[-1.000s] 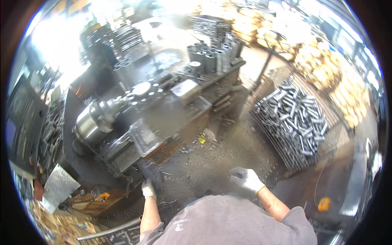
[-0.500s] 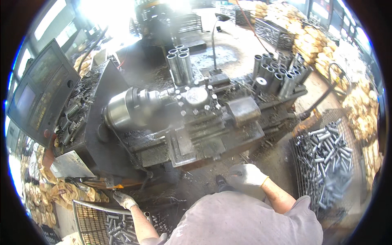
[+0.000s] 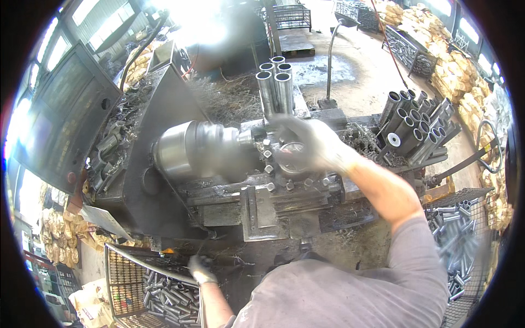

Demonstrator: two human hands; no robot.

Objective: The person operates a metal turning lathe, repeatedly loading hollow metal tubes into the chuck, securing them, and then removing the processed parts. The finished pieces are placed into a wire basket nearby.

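Note:
My right hand [image 3: 322, 146], in a whitish glove, reaches over the tool post [image 3: 292, 159] of a metal lathe. Its dark fingertips lie near the foot of a small group of upright steel tubes [image 3: 266, 93]. Motion blur hides whether it grips anything. To the left of the tool post is the lathe's shiny round chuck [image 3: 178, 150]. Low on the left, my gloved left hand [image 3: 202, 269] hangs beside the rim of a wire basket [image 3: 123, 284], below the lathe's front. Its fingers are too dark and blurred to read.
Short cut tubes [image 3: 172, 298] fill the left basket. Another mesh basket [image 3: 465, 194] with tube pieces stands at right. Longer tubes [image 3: 407, 126] cluster on the lathe's right end, by a bent bar [image 3: 459, 164]. A control cabinet [image 3: 68, 120] rises at left; stacked sacks [image 3: 454, 71] line the far right.
My right hand has swung up from beside my body to above the tool post. The left hand has shifted right. The view has moved, so the lathe sits further right.

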